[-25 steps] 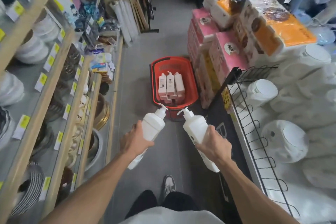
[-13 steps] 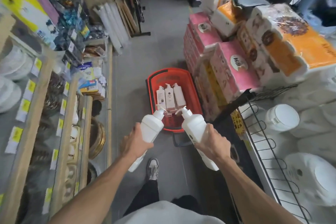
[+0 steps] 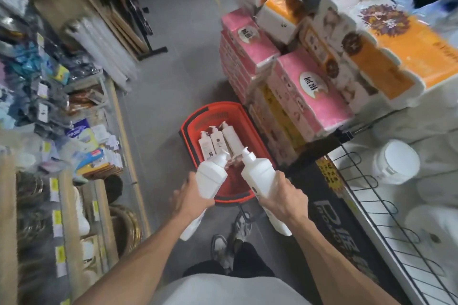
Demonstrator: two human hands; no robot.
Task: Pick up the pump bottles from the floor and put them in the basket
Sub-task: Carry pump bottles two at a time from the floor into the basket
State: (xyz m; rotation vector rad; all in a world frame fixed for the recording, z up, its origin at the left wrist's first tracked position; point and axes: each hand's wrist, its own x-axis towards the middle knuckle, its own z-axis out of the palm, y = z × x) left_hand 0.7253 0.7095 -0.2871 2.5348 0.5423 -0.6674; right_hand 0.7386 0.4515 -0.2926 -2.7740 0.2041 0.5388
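Note:
A red basket (image 3: 192,131) stands on the grey aisle floor ahead of me, with three pale pump bottles (image 3: 218,142) lying side by side inside it. My left hand (image 3: 189,197) grips a white pump bottle (image 3: 210,179), its nozzle pointing up and away. My right hand (image 3: 286,197) grips a second white pump bottle (image 3: 257,174) the same way. Both bottles hang over the near end of the basket, their pump heads close together.
Stacked pink and orange tissue packs (image 3: 292,77) crowd the basket's right side. A wire rack (image 3: 371,195) with white tubs stands at right, and wooden shelves (image 3: 67,205) of goods line the left. My shoes (image 3: 230,238) are just behind the basket.
I have walked forward along the aisle. The basket has come closer and both hands with their bottles now hover over its near end instead of short of it.

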